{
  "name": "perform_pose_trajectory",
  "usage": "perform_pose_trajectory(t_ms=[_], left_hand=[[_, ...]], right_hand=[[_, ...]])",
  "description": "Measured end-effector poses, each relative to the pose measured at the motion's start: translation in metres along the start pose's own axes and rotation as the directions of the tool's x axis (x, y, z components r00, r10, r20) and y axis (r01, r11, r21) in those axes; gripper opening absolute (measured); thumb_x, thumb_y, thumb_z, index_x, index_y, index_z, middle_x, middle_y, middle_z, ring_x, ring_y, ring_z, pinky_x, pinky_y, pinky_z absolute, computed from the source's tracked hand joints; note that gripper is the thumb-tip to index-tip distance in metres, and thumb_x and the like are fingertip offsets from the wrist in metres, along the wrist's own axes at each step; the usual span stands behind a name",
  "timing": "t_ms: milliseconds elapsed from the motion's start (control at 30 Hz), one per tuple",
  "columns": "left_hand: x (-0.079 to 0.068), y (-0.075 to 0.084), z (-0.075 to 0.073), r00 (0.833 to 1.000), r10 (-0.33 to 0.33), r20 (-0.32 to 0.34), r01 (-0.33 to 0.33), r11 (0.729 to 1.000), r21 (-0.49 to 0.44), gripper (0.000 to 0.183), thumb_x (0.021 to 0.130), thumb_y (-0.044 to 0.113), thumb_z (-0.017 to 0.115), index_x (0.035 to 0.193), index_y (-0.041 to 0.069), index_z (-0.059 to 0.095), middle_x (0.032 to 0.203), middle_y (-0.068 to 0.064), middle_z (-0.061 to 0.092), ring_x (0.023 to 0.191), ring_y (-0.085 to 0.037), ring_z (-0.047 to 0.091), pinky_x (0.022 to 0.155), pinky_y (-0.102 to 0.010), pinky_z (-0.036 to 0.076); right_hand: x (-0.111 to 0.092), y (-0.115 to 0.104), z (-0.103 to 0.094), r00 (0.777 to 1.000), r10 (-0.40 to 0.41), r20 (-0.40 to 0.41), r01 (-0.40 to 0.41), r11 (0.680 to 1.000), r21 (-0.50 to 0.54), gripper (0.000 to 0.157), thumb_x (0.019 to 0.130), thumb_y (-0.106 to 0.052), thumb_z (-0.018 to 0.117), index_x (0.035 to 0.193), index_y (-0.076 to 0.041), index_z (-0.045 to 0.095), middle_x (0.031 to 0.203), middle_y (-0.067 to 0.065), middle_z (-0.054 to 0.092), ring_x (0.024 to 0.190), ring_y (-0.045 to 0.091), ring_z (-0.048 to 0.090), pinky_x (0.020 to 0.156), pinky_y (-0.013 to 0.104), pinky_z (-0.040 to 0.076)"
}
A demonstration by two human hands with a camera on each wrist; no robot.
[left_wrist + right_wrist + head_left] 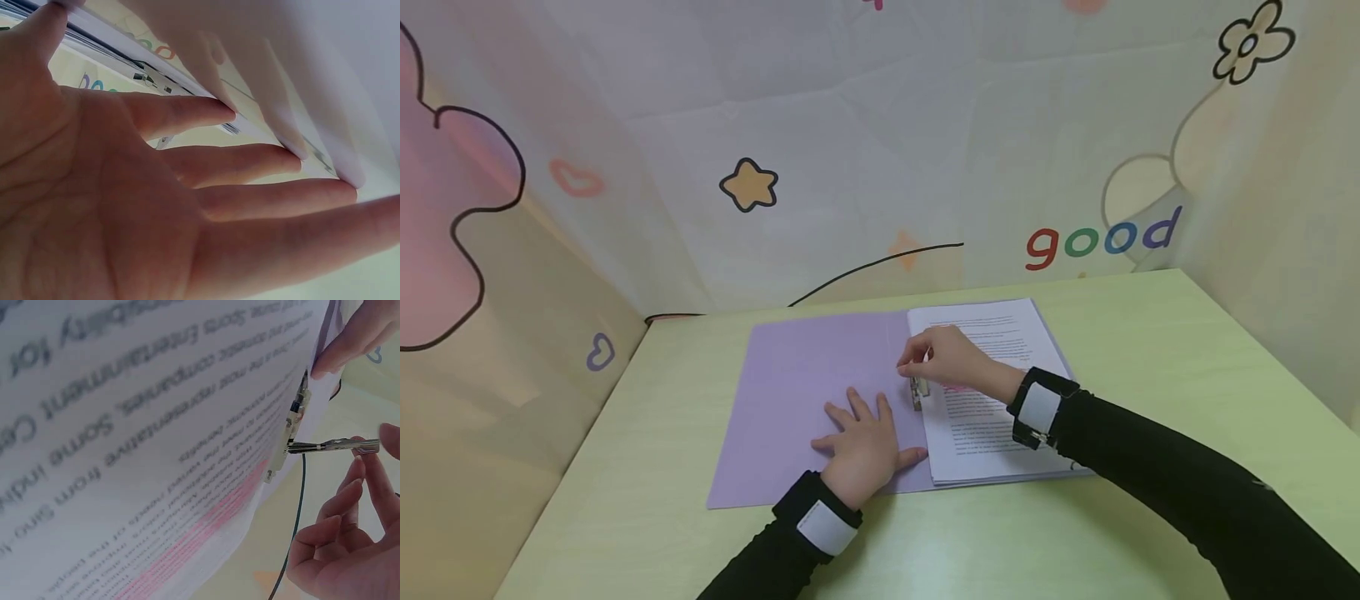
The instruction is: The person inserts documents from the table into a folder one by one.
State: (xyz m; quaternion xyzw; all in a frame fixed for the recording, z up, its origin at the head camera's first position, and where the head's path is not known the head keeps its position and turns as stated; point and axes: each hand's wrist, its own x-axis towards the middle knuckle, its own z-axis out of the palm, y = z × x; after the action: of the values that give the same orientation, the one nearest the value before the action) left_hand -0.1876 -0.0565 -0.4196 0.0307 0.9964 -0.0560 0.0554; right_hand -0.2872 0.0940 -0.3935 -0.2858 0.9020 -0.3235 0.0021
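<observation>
A purple folder (797, 358) lies spread on the table, with a stack of printed paper (985, 433) on its right half. At the folder's spine sits a metal clip (917, 395); its lever (331, 446) stands raised from the base in the right wrist view. My right hand (951, 357) is over the sheets' left edge and pinches the lever's end between thumb and index finger. With fingers spread, my left hand (861, 450) rests its fingertips on the folder's left cover, the thumb by the paper's lower left edge. Pink highlighting (206, 525) marks some printed lines.
The light table (625, 467) extends around the folder on all sides. Behind it hangs a pale printed curtain (865, 183) with a star, a flower and the word "good". Each wrist wears a black band (1045, 408) with a white patch.
</observation>
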Motion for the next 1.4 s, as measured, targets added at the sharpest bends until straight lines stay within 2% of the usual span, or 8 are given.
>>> perform_pose_trajectory(t_ms=[167, 267, 400, 500, 600, 800, 1200, 1400], left_hand=[[0.000, 0.000, -0.001, 1.000, -0.001, -0.010, 0.001, 1.000, 0.013, 0.101, 0.071, 0.080, 0.051, 0.146, 0.013, 0.038, 0.145, -0.030, 0.032, 0.126, -0.057, 0.033, 0.074, -0.068, 0.043], [0.000, 0.000, -0.002, 1.000, -0.003, -0.011, 0.003, 1.000, 0.020, 0.101, 0.071, 0.081, 0.050, 0.146, 0.014, 0.038, 0.146, -0.029, 0.031, 0.126, -0.057, 0.033, 0.074, -0.069, 0.043], [0.000, 0.000, -0.003, 1.000, -0.004, 0.001, 0.004, 1.000, 0.020, 0.102, 0.071, 0.081, 0.050, 0.147, 0.014, 0.037, 0.146, -0.029, 0.031, 0.126, -0.057, 0.032, 0.075, -0.069, 0.042], [0.000, 0.000, -0.003, 1.000, -0.003, 0.002, 0.003, 1.000, 0.019, 0.101, 0.072, 0.080, 0.050, 0.147, 0.013, 0.037, 0.146, -0.029, 0.031, 0.126, -0.057, 0.032, 0.075, -0.069, 0.043], [0.000, -0.001, -0.002, 1.000, 0.004, -0.012, -0.004, 1.000, 0.017, 0.101, 0.072, 0.080, 0.051, 0.146, 0.013, 0.038, 0.145, -0.030, 0.031, 0.126, -0.057, 0.033, 0.074, -0.069, 0.043], [-0.001, -0.002, 0.000, 1.000, 0.015, -0.017, -0.015, 1.000, 0.011, 0.101, 0.072, 0.079, 0.050, 0.146, 0.011, 0.038, 0.145, -0.031, 0.031, 0.125, -0.058, 0.033, 0.072, -0.069, 0.043], [0.000, -0.003, 0.001, 0.999, 0.030, -0.037, -0.030, 1.000, -0.009, 0.102, 0.072, 0.079, 0.051, 0.145, 0.010, 0.038, 0.144, -0.033, 0.031, 0.124, -0.059, 0.032, 0.071, -0.070, 0.042], [-0.001, -0.001, 0.002, 0.999, 0.031, -0.037, -0.032, 0.999, -0.010, 0.101, 0.072, 0.079, 0.052, 0.145, 0.010, 0.039, 0.144, -0.032, 0.031, 0.124, -0.059, 0.032, 0.071, -0.071, 0.042]], right_hand=[[0.001, 0.001, 0.000, 0.989, 0.146, 0.025, -0.148, 0.980, 0.134, 0.021, 0.084, -0.032, 0.070, 0.085, -0.012, 0.074, 0.081, -0.006, 0.066, 0.083, 0.016, 0.051, 0.071, 0.030, 0.040], [0.003, 0.002, 0.001, 0.959, 0.274, 0.077, -0.284, 0.934, 0.214, 0.025, 0.081, -0.037, 0.072, 0.091, -0.014, 0.074, 0.094, -0.003, 0.067, 0.093, 0.018, 0.050, 0.079, 0.034, 0.038], [0.004, 0.003, 0.002, 0.911, 0.389, 0.137, -0.410, 0.890, 0.198, 0.041, 0.076, -0.046, 0.074, 0.100, -0.012, 0.071, 0.109, 0.004, 0.062, 0.101, 0.021, 0.049, 0.083, 0.035, 0.039], [0.003, 0.005, 0.001, 0.883, 0.437, 0.173, -0.462, 0.873, 0.154, 0.047, 0.073, -0.050, 0.075, 0.099, -0.011, 0.069, 0.105, 0.003, 0.059, 0.092, 0.019, 0.049, 0.072, 0.029, 0.040], [0.001, 0.007, 0.001, 0.847, 0.480, 0.228, -0.516, 0.844, 0.142, 0.044, 0.071, -0.049, 0.077, 0.087, -0.009, 0.069, 0.080, -0.002, 0.053, 0.069, 0.014, 0.045, 0.056, 0.024, 0.035], [-0.002, 0.008, 0.002, 0.828, 0.479, 0.292, -0.519, 0.852, 0.073, 0.042, 0.072, -0.047, 0.078, 0.065, -0.008, 0.063, 0.052, -0.006, 0.028, 0.045, 0.009, 0.027, 0.043, 0.023, 0.022], [0.000, 0.009, 0.010, 0.839, 0.477, 0.264, -0.467, 0.878, -0.101, 0.041, 0.068, -0.043, 0.082, 0.057, -0.013, 0.056, 0.052, -0.007, 0.031, 0.047, 0.008, 0.028, 0.043, 0.022, 0.023], [0.003, 0.006, 0.012, 0.816, 0.513, 0.267, -0.491, 0.858, -0.149, 0.043, 0.065, -0.040, 0.084, 0.055, -0.015, 0.051, 0.053, -0.007, 0.034, 0.047, 0.008, 0.029, 0.043, 0.022, 0.022]])
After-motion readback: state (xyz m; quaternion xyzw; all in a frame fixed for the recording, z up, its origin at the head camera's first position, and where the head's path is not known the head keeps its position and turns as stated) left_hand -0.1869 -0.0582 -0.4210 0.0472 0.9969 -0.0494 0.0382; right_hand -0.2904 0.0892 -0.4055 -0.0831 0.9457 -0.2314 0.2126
